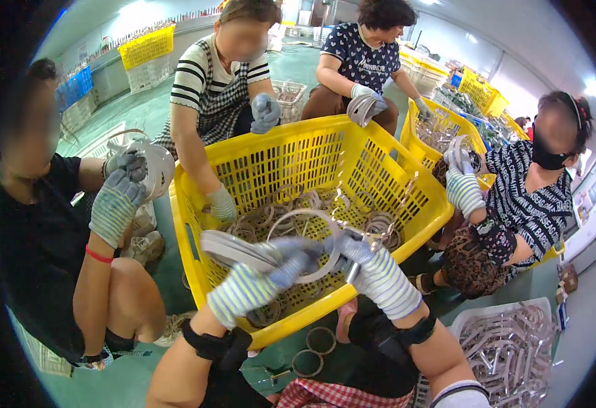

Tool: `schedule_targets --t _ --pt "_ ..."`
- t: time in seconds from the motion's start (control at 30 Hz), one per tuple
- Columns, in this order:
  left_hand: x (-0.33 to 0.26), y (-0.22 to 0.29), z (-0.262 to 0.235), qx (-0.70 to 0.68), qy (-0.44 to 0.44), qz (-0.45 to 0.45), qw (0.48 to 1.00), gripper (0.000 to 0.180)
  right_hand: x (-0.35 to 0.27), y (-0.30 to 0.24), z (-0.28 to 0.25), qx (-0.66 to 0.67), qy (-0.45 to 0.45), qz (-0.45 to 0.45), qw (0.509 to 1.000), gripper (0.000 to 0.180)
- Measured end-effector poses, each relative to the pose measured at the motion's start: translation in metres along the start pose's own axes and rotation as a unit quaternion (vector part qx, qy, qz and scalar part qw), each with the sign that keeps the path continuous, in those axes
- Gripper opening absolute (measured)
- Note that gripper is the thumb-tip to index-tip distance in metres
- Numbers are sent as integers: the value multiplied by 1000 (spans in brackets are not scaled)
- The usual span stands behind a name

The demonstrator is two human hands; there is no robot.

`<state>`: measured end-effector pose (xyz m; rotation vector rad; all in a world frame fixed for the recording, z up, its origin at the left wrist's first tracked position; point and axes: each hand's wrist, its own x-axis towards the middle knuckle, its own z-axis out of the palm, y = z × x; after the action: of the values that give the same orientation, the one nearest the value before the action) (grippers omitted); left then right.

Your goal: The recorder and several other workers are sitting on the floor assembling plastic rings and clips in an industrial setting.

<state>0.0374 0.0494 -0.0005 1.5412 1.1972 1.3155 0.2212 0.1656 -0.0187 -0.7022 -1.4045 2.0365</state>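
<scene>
My left hand (260, 275), in a striped knit glove, holds a stack of flat grey metal rings (233, 248) over the near rim of a big yellow plastic crate (352, 153). My right hand (373, 262), also gloved, grips a single thin ring (308, 224) that reaches across to the stack. Several more grey rings (373, 224) lie on the crate's floor.
Several other gloved people crouch around the crate, each handling rings: one at left (118, 200), two at the back, one at right (464, 187). A white basket of metal pieces (509, 343) stands at lower right. Loose rings (315, 347) lie on the green floor. More yellow crates stand behind.
</scene>
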Motion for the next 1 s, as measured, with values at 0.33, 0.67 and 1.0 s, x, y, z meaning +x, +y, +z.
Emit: schedule_targets --t 0.33,0.67,1.0 --pt "-8 11 -15 191 -46 100 975 23 2 -18 -19 221 -49 61 972 25" --pt "-14 39 -27 -43 151 -103 982 9 -8 -21 -22 -226 24 -139 964 28" --pt "-21 15 -47 -401 198 -75 891 16 -15 -25 -10 -324 -107 -22 940 36"
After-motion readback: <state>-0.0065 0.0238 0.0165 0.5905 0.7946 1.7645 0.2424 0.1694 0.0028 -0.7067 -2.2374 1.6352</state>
